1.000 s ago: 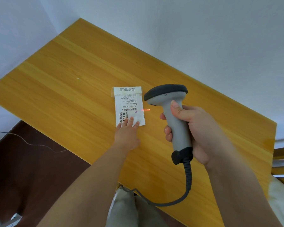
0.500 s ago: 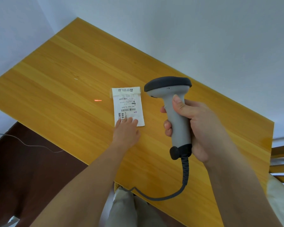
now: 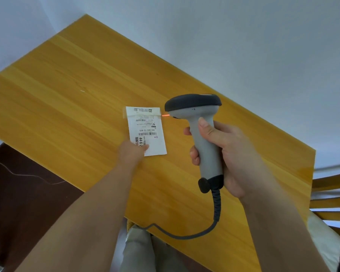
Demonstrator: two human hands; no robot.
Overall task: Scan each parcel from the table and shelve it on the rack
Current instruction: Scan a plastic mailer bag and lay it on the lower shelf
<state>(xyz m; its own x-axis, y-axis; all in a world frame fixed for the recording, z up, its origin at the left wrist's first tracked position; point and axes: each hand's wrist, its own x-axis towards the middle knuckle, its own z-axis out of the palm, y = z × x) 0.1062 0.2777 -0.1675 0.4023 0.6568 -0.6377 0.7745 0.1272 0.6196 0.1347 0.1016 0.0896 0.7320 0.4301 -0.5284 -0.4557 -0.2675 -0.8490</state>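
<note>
A small flat white parcel point(image 3: 145, 130) with a printed barcode label lies on the yellow wooden table point(image 3: 67, 99). My left hand point(image 3: 131, 153) pinches its near left corner, thumb on top of the label. My right hand point(image 3: 226, 154) grips the grey handle of a barcode scanner point(image 3: 194, 108) held above the table just right of the parcel, dark head pointing left. A short red laser line point(image 3: 166, 115) falls on the table beside the parcel's far right corner.
The scanner's dark cable point(image 3: 214, 218) hangs down past the table's near edge. A white wall runs behind the table. A wooden chair point(image 3: 334, 193) stands at the right. Dark floor with a thin wire point(image 3: 28, 175) lies to the left.
My left hand went from flat fingers pressing the parcel to pinching its near corner. The laser line moved from the table left of the parcel to beside its far right corner.
</note>
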